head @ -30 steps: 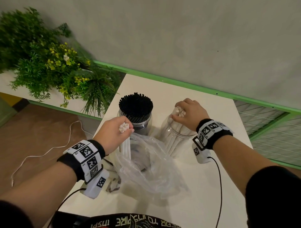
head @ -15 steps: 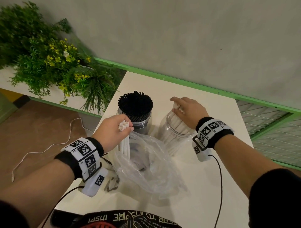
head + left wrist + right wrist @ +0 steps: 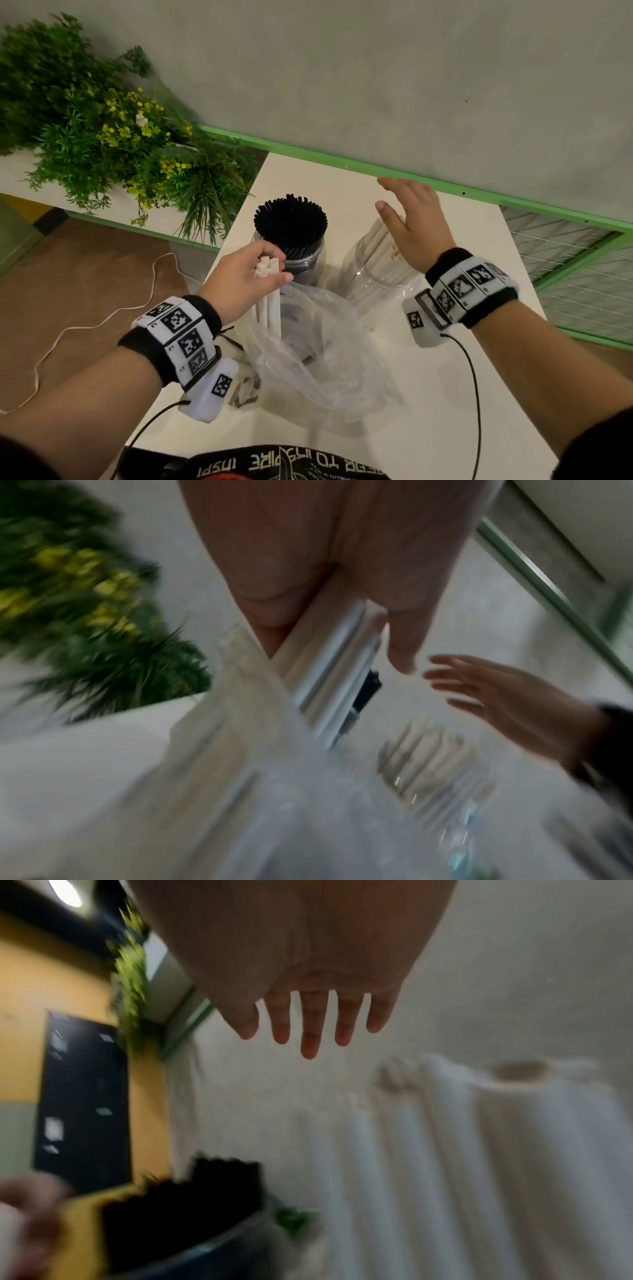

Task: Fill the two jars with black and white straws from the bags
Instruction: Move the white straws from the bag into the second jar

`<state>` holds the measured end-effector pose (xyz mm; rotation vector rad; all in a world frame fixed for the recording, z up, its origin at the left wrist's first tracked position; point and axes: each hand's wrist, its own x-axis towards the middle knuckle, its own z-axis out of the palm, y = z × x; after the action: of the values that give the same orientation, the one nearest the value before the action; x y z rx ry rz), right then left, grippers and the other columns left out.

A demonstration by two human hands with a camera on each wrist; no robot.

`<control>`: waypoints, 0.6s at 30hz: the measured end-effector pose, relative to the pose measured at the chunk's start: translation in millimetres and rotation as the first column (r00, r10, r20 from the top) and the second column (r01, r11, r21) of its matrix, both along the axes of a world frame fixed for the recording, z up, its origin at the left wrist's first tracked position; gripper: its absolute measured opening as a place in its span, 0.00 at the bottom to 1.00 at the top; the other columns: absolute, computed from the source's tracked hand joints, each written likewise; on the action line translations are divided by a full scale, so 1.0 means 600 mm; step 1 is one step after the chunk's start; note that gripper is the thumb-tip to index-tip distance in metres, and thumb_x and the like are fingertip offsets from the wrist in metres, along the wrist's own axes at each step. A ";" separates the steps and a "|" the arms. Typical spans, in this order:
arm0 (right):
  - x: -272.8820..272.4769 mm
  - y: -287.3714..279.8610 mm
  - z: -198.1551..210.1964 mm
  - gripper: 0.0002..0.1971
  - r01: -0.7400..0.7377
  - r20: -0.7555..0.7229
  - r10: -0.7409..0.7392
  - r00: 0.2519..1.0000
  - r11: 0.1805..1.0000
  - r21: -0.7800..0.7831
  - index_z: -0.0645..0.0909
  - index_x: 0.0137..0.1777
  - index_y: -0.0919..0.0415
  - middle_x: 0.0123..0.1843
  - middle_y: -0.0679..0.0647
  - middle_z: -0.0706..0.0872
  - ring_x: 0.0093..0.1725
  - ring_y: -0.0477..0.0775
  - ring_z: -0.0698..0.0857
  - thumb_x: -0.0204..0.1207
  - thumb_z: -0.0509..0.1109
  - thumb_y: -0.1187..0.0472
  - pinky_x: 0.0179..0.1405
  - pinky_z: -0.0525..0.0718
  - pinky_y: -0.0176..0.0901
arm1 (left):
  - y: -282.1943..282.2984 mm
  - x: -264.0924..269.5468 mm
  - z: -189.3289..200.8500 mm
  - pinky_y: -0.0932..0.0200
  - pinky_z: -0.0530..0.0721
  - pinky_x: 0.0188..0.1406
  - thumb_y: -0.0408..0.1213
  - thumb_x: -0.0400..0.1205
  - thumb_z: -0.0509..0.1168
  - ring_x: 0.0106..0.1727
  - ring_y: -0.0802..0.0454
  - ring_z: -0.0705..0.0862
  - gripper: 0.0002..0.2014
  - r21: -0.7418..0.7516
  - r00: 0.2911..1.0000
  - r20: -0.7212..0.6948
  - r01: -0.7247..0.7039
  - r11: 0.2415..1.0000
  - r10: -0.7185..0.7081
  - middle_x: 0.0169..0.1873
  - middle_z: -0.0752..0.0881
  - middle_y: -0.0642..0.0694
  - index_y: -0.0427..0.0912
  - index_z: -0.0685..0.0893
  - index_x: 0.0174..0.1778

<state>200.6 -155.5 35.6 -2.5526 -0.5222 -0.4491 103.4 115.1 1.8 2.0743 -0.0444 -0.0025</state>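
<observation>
Standing upright in the left hand [image 3: 245,279], a small bundle of white straws [image 3: 269,301] is pinched near its top ends between thumb and curled fingers, its lower part reaching down into the clear plastic bag [image 3: 308,346] crumpled just below and to the right of that hand. Just beyond the left fingertips sits the jar of black straws [image 3: 291,236], packed full. The right hand [image 3: 412,228] hovers flat, fingers straight and spread, holding nothing, directly over the clear jar [image 3: 373,277] partly filled with white straws leaning inside it; whether the palm touches their tips is hard to say. Both jars rest on the white table [image 3: 428,394]; green plants [image 3: 102,144] lie far left of the left hand
</observation>
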 end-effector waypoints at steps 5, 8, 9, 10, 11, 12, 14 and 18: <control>-0.136 0.075 -0.022 0.25 -0.218 -0.324 0.314 0.892 0.929 0.298 0.69 0.76 0.53 0.62 0.49 0.78 0.57 0.44 0.80 0.81 0.65 0.50 0.52 0.81 0.36 | 0.036 -0.010 -0.005 0.80 0.74 0.51 0.40 0.69 0.79 0.57 0.68 0.81 0.31 -0.172 0.997 -0.066 0.018 0.985 -0.029 0.57 0.86 0.55 0.54 0.75 0.66; -0.164 0.123 -0.077 0.36 -0.235 -0.507 0.375 0.776 0.918 0.319 0.61 0.81 0.48 0.68 0.48 0.74 0.59 0.44 0.78 0.75 0.74 0.49 0.53 0.83 0.38 | 0.063 -0.018 -0.014 0.64 0.76 0.61 0.56 0.61 0.79 0.62 0.66 0.79 0.38 -0.011 0.988 -0.095 0.123 0.992 -0.124 0.61 0.82 0.63 0.67 0.72 0.68; -0.166 0.138 -0.090 0.39 -0.214 -0.527 0.378 0.762 0.914 0.346 0.60 0.81 0.46 0.69 0.47 0.73 0.60 0.43 0.77 0.73 0.76 0.48 0.52 0.82 0.37 | 0.070 -0.020 -0.014 0.63 0.76 0.59 0.57 0.61 0.79 0.62 0.65 0.78 0.39 0.083 0.986 -0.097 0.144 0.986 -0.136 0.62 0.80 0.64 0.69 0.70 0.68; -0.165 0.154 -0.101 0.41 -0.192 -0.530 0.384 0.756 0.905 0.380 0.61 0.80 0.45 0.69 0.47 0.73 0.59 0.42 0.77 0.70 0.78 0.48 0.51 0.80 0.33 | 0.077 -0.022 -0.013 0.65 0.75 0.54 0.54 0.63 0.80 0.59 0.64 0.77 0.39 0.192 0.986 -0.090 0.154 0.969 -0.139 0.61 0.79 0.64 0.70 0.68 0.68; -0.164 0.169 -0.110 0.41 -0.178 -0.515 0.388 0.765 0.895 0.410 0.63 0.79 0.44 0.68 0.46 0.74 0.58 0.39 0.76 0.69 0.79 0.48 0.50 0.77 0.29 | 0.081 -0.024 -0.012 0.68 0.73 0.49 0.51 0.65 0.80 0.54 0.63 0.77 0.39 0.279 0.987 -0.078 0.155 0.948 -0.139 0.60 0.78 0.62 0.70 0.68 0.68; -0.161 0.182 -0.118 0.40 -0.172 -0.486 0.387 0.784 0.887 0.429 0.66 0.78 0.45 0.66 0.47 0.75 0.56 0.38 0.76 0.67 0.80 0.48 0.49 0.75 0.27 | 0.085 -0.024 -0.009 0.70 0.73 0.44 0.47 0.66 0.80 0.49 0.61 0.77 0.36 0.315 0.988 -0.071 0.151 0.937 -0.136 0.59 0.78 0.59 0.69 0.70 0.67; -0.158 0.202 -0.132 0.37 -0.171 -0.431 0.366 0.825 0.888 0.426 0.72 0.73 0.48 0.61 0.49 0.76 0.56 0.42 0.76 0.65 0.81 0.48 0.52 0.75 0.31 | 0.088 -0.026 -0.006 0.72 0.76 0.41 0.41 0.68 0.80 0.44 0.58 0.80 0.29 0.239 0.989 -0.077 0.142 0.961 -0.127 0.55 0.81 0.57 0.68 0.76 0.59; -0.160 0.227 -0.138 0.31 -0.097 -0.461 0.284 0.841 0.916 0.388 0.78 0.65 0.51 0.55 0.51 0.73 0.60 0.54 0.72 0.61 0.81 0.47 0.63 0.75 0.47 | 0.083 -0.029 -0.006 0.71 0.82 0.45 0.34 0.72 0.77 0.42 0.59 0.86 0.16 0.072 0.994 -0.077 0.085 0.994 -0.079 0.43 0.89 0.54 0.59 0.84 0.48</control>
<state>104.3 -19.4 -46.9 -2.1175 -0.4443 0.2023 85.8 165.2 -1.5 2.1446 -0.0855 -0.1333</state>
